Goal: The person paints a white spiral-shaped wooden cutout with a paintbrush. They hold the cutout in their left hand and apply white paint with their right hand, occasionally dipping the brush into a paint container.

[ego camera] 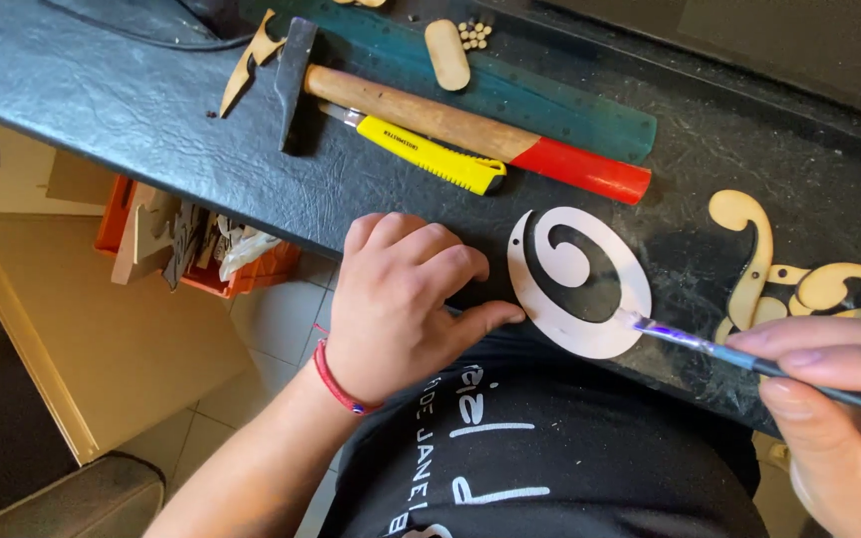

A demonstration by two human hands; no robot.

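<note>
Pinning the white spiral cutout [578, 282] down at the near edge of the dark worktop [151, 120], the left hand [401, 304] sits curled with fingers together, thumb tip touching the cutout's left rim. The right hand [834, 418] has its fingers pinched shut on a thin paintbrush [749, 357], bristles touching the spiral's lower right rim.

Risk as I see it: the cutout lies right at the worktop's near edge, so a firm brush push could slide it off toward the lap, since only the thumb steadies it. Wet paint could also smear onto the thumb or the worktop.

Further back, toward the far edge, lie a hammer [430, 115] with a red-tipped wooden handle, a yellow utility knife [430, 151] and a teal ruler [510, 90]. Bare wooden scroll pieces [779, 274] sit near the right edge.
</note>
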